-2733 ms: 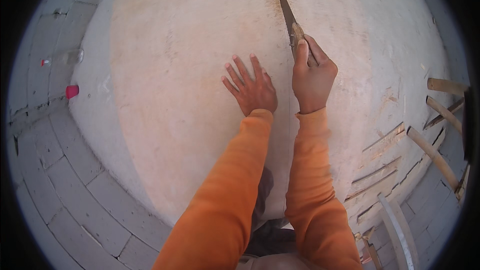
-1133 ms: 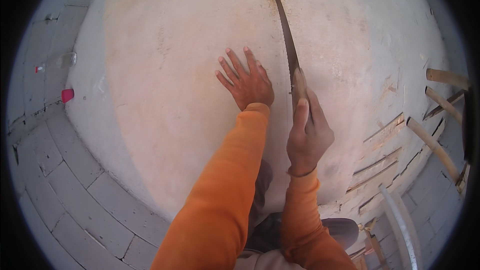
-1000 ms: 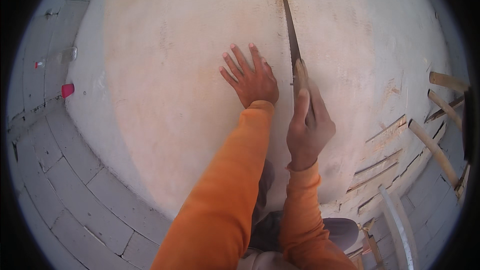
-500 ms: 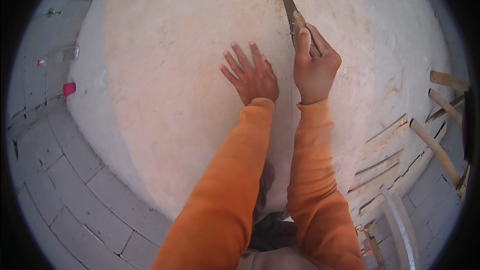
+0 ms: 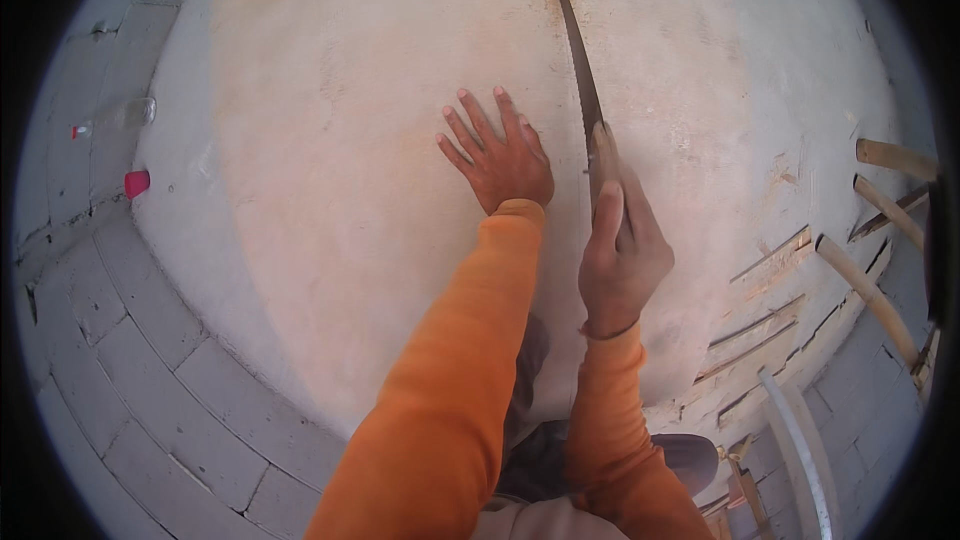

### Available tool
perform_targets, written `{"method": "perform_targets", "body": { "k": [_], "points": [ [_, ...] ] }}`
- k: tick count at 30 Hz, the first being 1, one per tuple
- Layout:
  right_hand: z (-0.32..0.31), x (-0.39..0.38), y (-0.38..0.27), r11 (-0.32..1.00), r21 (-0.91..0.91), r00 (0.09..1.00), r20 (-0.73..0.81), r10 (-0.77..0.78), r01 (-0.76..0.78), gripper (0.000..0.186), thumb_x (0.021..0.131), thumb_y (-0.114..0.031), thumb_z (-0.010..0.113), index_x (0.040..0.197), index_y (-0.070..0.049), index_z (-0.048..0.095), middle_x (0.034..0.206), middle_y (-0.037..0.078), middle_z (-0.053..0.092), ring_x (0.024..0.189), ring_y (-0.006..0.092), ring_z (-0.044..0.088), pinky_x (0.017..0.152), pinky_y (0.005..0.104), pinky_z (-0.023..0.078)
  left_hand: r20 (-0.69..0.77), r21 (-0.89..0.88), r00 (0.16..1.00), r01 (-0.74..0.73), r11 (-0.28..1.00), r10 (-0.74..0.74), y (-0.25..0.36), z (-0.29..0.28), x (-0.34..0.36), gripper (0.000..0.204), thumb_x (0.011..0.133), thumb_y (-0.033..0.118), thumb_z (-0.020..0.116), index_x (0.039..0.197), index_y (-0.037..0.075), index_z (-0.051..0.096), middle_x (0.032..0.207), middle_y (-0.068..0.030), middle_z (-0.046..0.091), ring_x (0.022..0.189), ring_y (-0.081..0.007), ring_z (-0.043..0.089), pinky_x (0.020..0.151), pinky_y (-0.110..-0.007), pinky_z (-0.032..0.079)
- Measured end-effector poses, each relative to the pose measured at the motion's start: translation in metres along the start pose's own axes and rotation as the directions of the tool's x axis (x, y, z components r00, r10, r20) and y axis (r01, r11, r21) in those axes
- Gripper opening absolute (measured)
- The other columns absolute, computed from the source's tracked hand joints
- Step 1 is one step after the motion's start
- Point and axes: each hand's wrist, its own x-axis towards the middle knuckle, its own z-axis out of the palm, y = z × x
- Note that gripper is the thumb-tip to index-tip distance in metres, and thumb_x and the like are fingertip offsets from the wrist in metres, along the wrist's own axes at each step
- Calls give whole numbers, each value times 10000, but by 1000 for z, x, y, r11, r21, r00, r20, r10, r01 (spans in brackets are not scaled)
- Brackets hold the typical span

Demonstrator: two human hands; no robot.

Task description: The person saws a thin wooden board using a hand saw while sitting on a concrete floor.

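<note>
My left hand (image 5: pixel 505 162) lies flat with spread fingers on a large pale wooden sheet (image 5: pixel 340 190), just left of a thin dark line running down it. To the right of that line, my right hand (image 5: pixel 622 260) is wrapped round the wooden handle of a handsaw (image 5: pixel 577 50). The saw's long toothed blade points away from me along the line, its tip at the top of the view. Brownish sawdust lies around the far end of the blade. Orange sleeves cover both forearms.
Grey paving blocks (image 5: pixel 150 390) border the sheet. At the left are a pink cup (image 5: pixel 137 183) and a clear bottle (image 5: pixel 135 113). To the right stand wooden poles (image 5: pixel 870 295), a pale metal bar (image 5: pixel 795 440) and split slots (image 5: pixel 760 340) in the wood.
My right hand has drawn the saw back toward me, so more of the blade shows beyond the handle. My left hand stays pressed on the sheet.
</note>
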Motion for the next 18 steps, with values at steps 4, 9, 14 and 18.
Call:
{"method": "perform_targets", "body": {
  "k": [4,9,14,18],
  "points": [
    [-9,-23,0,982,107,986,-41,160,-155,254,1001,-70,639,1187,90,706,932,195,778,783,173,735,728,299,571,2,5,1000,10,1000,-10,0,0,0,551,1066,308,479,1586,143,397,1679,-243,228,1544,-487,179,1233,-648,134],
    [37,58,5,977,128,976,159,150,-171,240,993,-58,638,1178,76,714,892,162,775,770,180,730,721,284,566,-25,-13,1000,13,1000,-13,1,0,0,544,1068,309,479,1581,146,406,1676,-243,237,1543,-484,181,1233,-647,135],
    [-9,-24,6,997,73,998,-54,18,-14,252,991,-64,632,1189,67,717,947,268,756,808,208,774,669,306,575,-27,4,1000,5,1000,-5,1,0,0,538,1069,308,473,1578,148,406,1677,-240,232,1547,-477,175,1235,-643,136],
    [35,45,13,993,95,996,62,66,-72,254,990,-67,638,1193,64,716,948,270,756,802,217,776,662,306,574,1,-23,1000,3,1000,-3,1,0,0,540,1078,320,450,1586,143,394,1680,-258,204,1551,-490,152,1238,-657,110]
  ]
}}
